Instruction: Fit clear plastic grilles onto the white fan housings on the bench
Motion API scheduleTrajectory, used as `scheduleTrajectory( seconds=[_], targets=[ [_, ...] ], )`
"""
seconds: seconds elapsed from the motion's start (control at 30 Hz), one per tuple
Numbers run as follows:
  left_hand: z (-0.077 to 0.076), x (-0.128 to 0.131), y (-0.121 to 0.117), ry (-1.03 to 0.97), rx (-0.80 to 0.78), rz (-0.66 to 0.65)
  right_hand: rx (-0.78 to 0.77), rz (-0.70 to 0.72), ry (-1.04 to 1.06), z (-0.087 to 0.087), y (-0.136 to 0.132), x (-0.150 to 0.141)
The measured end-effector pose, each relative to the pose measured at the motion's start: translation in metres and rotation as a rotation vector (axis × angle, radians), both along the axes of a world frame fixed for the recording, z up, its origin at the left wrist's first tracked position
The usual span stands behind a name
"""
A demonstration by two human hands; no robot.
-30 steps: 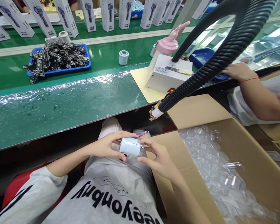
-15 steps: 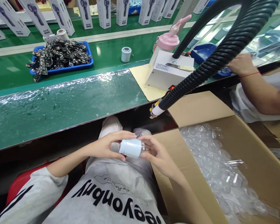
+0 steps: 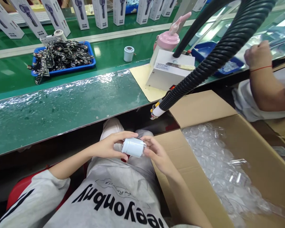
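Above my lap, a light-blue cylindrical housing (image 3: 133, 147) lies on its side between my two hands, with a clear plastic cover (image 3: 144, 148) at its right end. My left hand (image 3: 109, 146) grips the ridged left end, thumb below and fingers above. At the other end, the fingers of my right hand (image 3: 156, 153) close round the clear cover. Exactly how far the cover sits over the housing is hidden by my fingers. A similar light-blue cylinder (image 3: 128, 54) stands upright on the green bench.
A blue tray (image 3: 93, 60) heaped with small circuit boards stands at the back left. To the right are a white box-shaped machine (image 3: 166, 74), a black ribbed hose (image 3: 204, 69) and a carton (image 3: 192, 174) of clear plastic covers. A co-worker's hand (image 3: 258, 57) is farther right.
The clear cover now shows less beyond the housing, and my right hand sits slightly closer to it. The co-worker's hand has risen away from the blue tray beside it.
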State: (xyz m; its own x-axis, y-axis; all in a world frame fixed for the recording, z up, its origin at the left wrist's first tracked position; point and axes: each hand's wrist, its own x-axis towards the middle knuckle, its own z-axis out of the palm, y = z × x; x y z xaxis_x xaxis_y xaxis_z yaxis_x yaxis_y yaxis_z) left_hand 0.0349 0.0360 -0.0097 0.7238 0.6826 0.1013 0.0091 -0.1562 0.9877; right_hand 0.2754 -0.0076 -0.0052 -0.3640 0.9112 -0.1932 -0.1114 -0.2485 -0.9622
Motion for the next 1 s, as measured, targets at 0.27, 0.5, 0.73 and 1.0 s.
scheduleTrajectory(
  seconds=[0.27,0.5,0.73,1.0],
  targets=[
    [-0.013,0.031,0.036,-0.049,-0.004,-0.022,0.158,-0.320,-0.073,-0.023,0.004,0.013],
    [-0.016,0.050,0.062,-0.089,-0.046,-0.078,0.130,-0.435,-0.034,-0.031,0.018,0.025],
    [-0.038,0.064,0.094,-0.076,-0.158,-0.041,0.037,-0.445,0.071,-0.052,0.056,0.031],
    [-0.045,0.067,0.103,-0.043,-0.105,-0.035,-0.009,-0.455,0.124,-0.062,0.071,0.033]
  ],
)
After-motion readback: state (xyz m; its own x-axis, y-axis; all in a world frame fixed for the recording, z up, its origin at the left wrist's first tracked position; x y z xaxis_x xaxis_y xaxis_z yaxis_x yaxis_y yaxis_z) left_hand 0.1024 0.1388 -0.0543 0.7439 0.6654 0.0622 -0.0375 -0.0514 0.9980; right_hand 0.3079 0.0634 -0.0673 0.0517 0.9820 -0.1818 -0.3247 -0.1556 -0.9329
